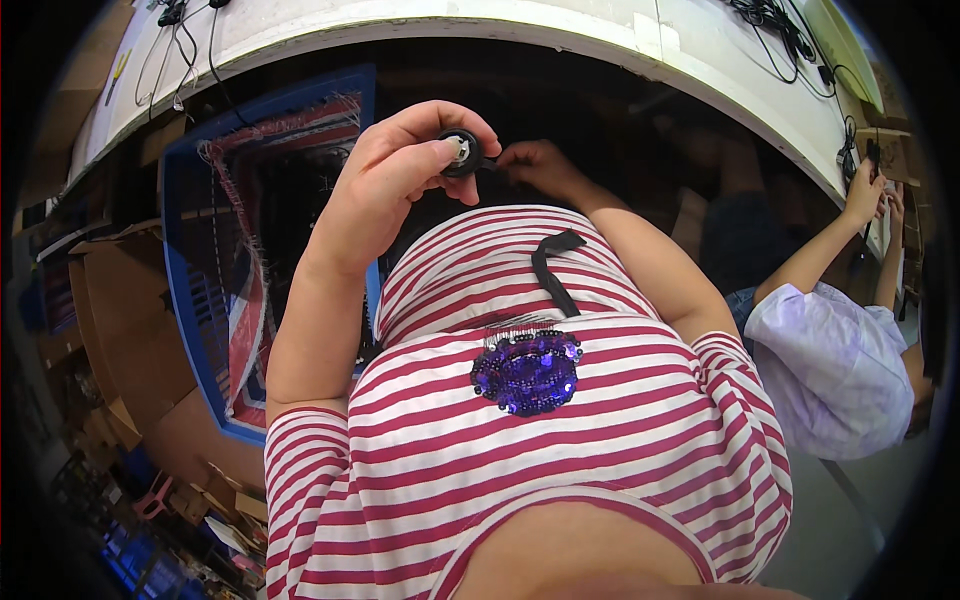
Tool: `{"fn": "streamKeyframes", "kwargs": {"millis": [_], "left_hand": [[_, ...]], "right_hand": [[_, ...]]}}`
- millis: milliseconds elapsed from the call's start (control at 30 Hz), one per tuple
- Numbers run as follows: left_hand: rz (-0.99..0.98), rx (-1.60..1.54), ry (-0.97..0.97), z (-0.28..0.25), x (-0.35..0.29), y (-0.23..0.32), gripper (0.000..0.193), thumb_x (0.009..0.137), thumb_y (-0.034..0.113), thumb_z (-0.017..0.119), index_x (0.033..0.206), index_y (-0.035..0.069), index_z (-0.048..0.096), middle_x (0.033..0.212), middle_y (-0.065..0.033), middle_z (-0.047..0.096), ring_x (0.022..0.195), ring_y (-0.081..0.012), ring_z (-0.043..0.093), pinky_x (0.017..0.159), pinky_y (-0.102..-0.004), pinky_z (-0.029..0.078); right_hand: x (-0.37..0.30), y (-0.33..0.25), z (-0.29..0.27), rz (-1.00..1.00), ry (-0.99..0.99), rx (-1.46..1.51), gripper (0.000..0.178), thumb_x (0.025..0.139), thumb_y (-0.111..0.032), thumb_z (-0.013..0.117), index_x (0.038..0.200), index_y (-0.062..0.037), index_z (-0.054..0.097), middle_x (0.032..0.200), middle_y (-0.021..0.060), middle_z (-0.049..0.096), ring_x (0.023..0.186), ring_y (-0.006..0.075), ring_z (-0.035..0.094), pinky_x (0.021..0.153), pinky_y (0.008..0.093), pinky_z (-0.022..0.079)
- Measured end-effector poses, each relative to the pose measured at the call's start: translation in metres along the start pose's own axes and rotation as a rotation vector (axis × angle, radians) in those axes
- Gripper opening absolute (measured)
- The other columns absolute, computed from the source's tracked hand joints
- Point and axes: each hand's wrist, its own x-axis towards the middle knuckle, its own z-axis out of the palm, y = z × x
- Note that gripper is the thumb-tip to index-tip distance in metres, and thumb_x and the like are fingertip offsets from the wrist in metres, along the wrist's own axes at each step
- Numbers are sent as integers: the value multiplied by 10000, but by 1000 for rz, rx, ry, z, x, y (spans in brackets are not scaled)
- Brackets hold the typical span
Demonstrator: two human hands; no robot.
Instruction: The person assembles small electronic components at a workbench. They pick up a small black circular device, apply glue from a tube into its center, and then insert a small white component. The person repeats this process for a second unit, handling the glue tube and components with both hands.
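Observation:
My left hand (400, 165) is raised before my chest, closed on a small round black part (460, 153) with a pale, metallic-looking centre. The thumb presses on that centre while the fingers wrap behind it. From the part's right side a short dark piece, perhaps a cable end, reaches toward my right hand (543, 168). The fingers of that hand are pinched together at this dark piece; its detail is lost against the dark background. A black strap (552, 270) lies against my red-and-white striped shirt.
A white table (480, 22) curves across the top, with black cables (775, 32) and yellow-handled pliers (117, 72) on it. At left stands a blue plastic crate (195, 290) with a woven sack inside, beside cardboard boxes (135, 315). A co-worker (830, 350) sits at right, handling something dark.

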Motion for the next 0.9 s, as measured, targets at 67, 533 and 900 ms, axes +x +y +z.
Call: {"fn": "streamKeyframes", "kwargs": {"millis": [67, 533, 900], "left_hand": [[-13, 40, 8, 1, 0, 1, 299, 802, 166, 464, 1000, -46, 535, 974, -144, 571, 712, -131, 563, 675, -229, 458], [-49, 83, -60, 1, 0, -1, 299, 760, 165, 484, 970, -36, 555, 937, -123, 590, 698, -120, 563, 645, -222, 454], [-91, 154, -40, 5, -1, 0, 272, 725, 88, 471, 945, -38, 567, 923, -113, 594, 697, -107, 559, 674, -216, 463]], "right_hand": [[0, -3, 0, 1, 2, 2, 163, 755, -36, 596, 913, -27, 636, 768, 40, 629, 694, 101, 582, 638, 236, 463], [3, 1, -3, -94, 4, -135, 157, 754, -52, 603, 905, -20, 633, 761, 50, 635, 694, 111, 589, 651, 247, 466], [5, 7, -2, -117, 30, -128, 147, 759, -46, 599, 900, -16, 631, 769, 58, 641, 699, 123, 603, 653, 258, 476]]}}
